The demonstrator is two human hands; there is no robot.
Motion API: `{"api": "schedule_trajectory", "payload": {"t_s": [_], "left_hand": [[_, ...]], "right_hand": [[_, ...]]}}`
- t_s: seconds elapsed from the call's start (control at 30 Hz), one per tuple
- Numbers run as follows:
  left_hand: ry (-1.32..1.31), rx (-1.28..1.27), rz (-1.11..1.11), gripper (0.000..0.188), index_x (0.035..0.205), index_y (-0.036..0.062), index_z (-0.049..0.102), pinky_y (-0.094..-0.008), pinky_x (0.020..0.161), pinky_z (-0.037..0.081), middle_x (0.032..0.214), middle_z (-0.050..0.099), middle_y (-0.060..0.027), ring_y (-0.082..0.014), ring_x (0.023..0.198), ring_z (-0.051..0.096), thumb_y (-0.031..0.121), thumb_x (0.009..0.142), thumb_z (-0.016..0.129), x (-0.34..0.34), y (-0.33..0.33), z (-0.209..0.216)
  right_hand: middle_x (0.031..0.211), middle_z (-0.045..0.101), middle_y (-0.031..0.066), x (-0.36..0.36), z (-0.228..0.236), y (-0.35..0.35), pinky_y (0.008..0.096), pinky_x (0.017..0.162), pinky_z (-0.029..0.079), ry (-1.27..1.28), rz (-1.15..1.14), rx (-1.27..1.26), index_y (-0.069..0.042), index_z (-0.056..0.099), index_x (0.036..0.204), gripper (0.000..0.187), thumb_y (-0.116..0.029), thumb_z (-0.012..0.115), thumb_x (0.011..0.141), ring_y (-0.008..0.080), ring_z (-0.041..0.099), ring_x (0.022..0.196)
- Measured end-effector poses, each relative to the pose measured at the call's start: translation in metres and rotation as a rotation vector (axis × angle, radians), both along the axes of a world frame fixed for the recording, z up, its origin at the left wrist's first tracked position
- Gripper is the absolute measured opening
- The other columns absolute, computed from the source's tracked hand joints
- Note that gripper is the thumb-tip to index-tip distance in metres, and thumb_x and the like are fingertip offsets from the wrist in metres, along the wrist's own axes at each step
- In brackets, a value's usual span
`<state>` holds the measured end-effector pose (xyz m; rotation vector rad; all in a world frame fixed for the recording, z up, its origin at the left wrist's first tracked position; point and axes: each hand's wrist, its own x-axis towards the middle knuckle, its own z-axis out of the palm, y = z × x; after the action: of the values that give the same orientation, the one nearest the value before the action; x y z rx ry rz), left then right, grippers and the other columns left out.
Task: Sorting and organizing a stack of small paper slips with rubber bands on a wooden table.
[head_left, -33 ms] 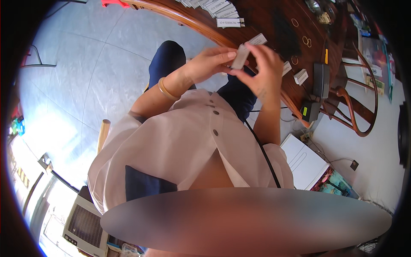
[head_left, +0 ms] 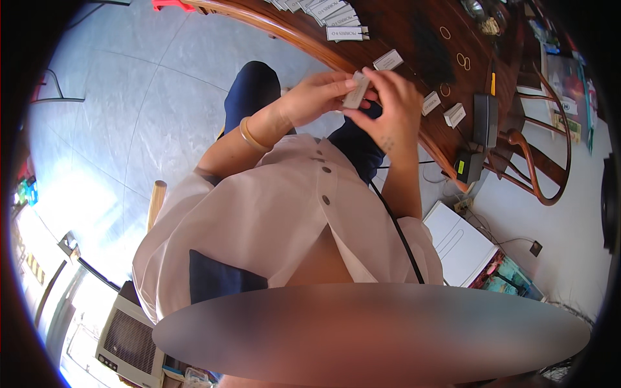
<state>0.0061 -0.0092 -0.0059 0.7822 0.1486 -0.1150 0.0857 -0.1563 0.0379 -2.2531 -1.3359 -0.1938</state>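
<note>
Over the front edge of the dark wooden table (head_left: 414,76), a small pale rectangular stack of tags (head_left: 355,92) is held between my two hands. My left hand (head_left: 315,98), with a bangle on its wrist, pinches it from the left, thumb on its printed face. My right hand (head_left: 396,103) grips its right side, fingers at the far end and thumb near the close end. On the table beyond my hands lies another small white stack (head_left: 388,60). Two more white stacks, one nearer (head_left: 431,103) and one farther right (head_left: 455,115), are right of my right hand.
Fanned white tags with dark cords (head_left: 343,32) lie at the table's far left. Several rubber bands (head_left: 463,62) are scattered farther back. A long black box (head_left: 485,121) and a smaller black box (head_left: 469,167) stand at the right, near a wooden chair (head_left: 540,184).
My right hand has shifted slightly left and turned, uncovering more of the white stacks beside it. The held stack has moved slightly toward the left and tilted, showing its printed face.
</note>
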Motion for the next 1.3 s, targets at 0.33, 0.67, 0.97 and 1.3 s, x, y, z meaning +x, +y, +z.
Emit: {"api": "schedule_trajectory", "payload": {"t_s": [0.33,0.67,0.97,1.3], "left_hand": [[0.149,0.075,0.053,0.019,0.095,-0.0024,0.058,-0.0326,0.074,0.051,0.086,0.063,-0.0112,-0.019,0.077,0.062,0.015,0.09,0.05,-0.001,-0.008,-0.011],[0.164,0.04,-0.021,0.024,0.107,-0.0043,0.051,-0.0355,0.08,0.049,0.093,0.059,-0.0118,-0.0206,0.081,0.059,0.012,0.091,0.042,0.002,-0.015,-0.017],[0.197,-0.103,0.058,0.028,0.109,-0.0044,0.049,-0.0352,0.081,0.048,0.096,0.058,-0.0134,-0.0223,0.088,0.058,0.015,0.093,0.037,-0.001,-0.012,-0.009],[0.176,-0.337,0.104,0.029,0.113,-0.0017,0.048,-0.0319,0.079,0.047,0.104,0.055,-0.0101,-0.0184,0.09,0.056,0.018,0.094,0.037,-0.003,-0.016,-0.003]], "right_hand": [[0.108,0.052,-0.0003,-0.019,-0.013,-0.022,0.0388,0.081,0.032,-0.055,-0.129,-0.022,-0.015,0.052,0.115,0.066,-0.03,0.077,0.055,0.0201,0.048,0.099],[0.104,0.055,-0.0015,0.028,-0.004,-0.058,0.0368,0.084,0.032,-0.234,-0.212,-0.217,-0.013,0.06,0.103,0.05,-0.034,0.075,0.06,0.0209,0.049,0.097],[0.09,0.062,-0.0051,0.015,-0.014,-0.055,0.0364,0.084,0.036,-0.534,-0.182,0.042,-0.012,0.064,0.085,0.01,-0.017,0.063,0.077,0.0124,0.056,0.076],[0.091,0.061,-0.0024,-0.018,-0.031,-0.018,0.0398,0.094,0.031,-0.436,0.039,0.13,-0.011,0.063,0.086,0.014,-0.019,0.063,0.075,0.0138,0.055,0.082]]}}
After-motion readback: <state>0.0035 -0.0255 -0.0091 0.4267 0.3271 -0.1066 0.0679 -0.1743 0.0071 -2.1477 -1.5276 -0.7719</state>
